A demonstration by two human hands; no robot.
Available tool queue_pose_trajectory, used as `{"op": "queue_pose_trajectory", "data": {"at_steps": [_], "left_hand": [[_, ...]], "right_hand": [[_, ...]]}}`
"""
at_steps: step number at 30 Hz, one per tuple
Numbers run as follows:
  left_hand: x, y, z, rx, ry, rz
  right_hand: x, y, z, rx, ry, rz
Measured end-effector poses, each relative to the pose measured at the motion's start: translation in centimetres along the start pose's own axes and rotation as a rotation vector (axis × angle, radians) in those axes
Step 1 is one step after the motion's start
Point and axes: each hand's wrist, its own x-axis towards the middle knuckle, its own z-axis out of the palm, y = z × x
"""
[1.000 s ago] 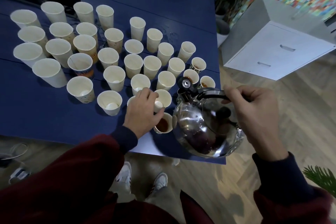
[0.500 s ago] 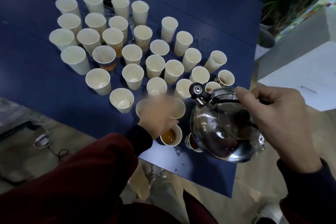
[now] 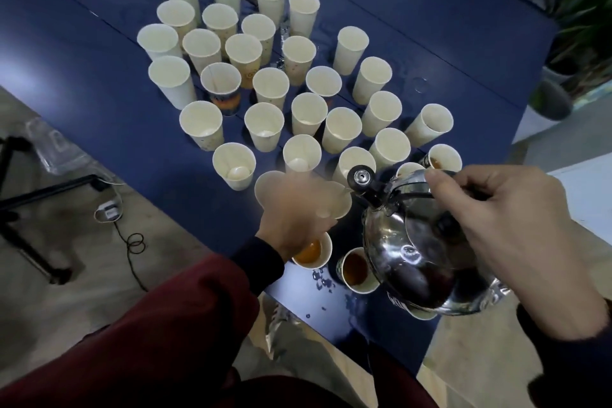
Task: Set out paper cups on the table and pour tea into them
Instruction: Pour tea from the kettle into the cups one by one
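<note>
Several empty paper cups stand crowded on the dark blue table. Near the front edge, two cups hold brown tea. Two more with tea sit behind the kettle. My right hand grips the handle of the shiny steel kettle, which hangs tilted over the table's front right part, spout toward the cups. My left hand is motion-blurred over the front-row empty cups; its grip cannot be made out.
Spilled drops lie on the table by the filled cups. On the floor at left are black stand legs, a cable and a clear bag. Potted plants and a white cabinet stand at right.
The view has swung left and down. My left hand has become blurred over the front-row cups. A second filled cup now shows beside the kettle, which stays tilted in my right hand.
</note>
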Motion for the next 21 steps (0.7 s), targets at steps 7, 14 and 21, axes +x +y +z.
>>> {"op": "queue_pose_trajectory", "data": {"at_steps": [7,14,21], "left_hand": [[-0.21,0.21,0.08,0.013,-0.026,-0.028],[-0.26,0.03,-0.09,0.024,-0.028,-0.048],[-0.45,0.02,-0.27,0.025,-0.039,-0.035]], "right_hand": [[0.40,0.27,-0.05,0.006,-0.022,-0.011],[0.34,0.51,-0.26,0.012,-0.029,-0.011],[0.00,0.80,-0.41,0.054,-0.013,-0.010]]}}
